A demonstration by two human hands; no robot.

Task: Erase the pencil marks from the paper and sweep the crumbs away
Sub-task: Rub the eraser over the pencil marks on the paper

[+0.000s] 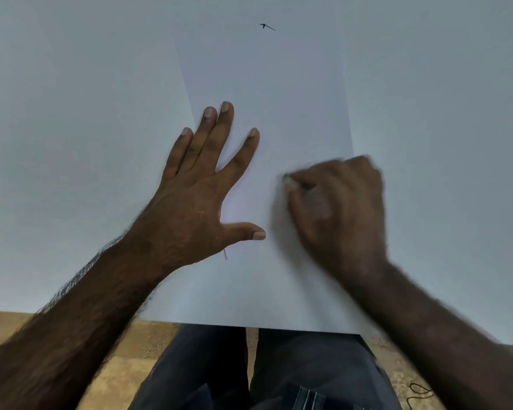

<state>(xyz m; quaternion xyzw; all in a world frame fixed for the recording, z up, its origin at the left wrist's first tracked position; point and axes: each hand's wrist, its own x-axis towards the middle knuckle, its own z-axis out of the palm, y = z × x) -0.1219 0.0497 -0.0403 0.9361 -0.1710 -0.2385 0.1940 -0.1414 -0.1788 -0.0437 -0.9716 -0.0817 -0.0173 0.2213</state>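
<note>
Taking the paper (267, 113) as the landmark: the left hand (196, 199) lies flat across its left edge, fingers spread and straight, palm pressing the sheet down on the pale surface (71, 113). Its thumb points right, toward the sheet's middle. Under the heel of that hand, just inside the paper's left edge, a short faint pencil stroke (225, 254) shows; no other marks on the sheet can be made out.

Further right, over the paper's right half, the right hand (338, 208) is blurred, its grip curled tight around a small thing at the fingertips, probably the eraser (288, 180), though blur hides its shape. That tip touches the sheet near its middle, between the two hands.

So the visible stroke lies down and to the left of the eraser, closer to the left hand, which partly covers it. The sheet's long axis runs away from the person, tilted slightly. Beyond the paper's far edge, a small dark mark (267, 26) sits on the surface.
</note>
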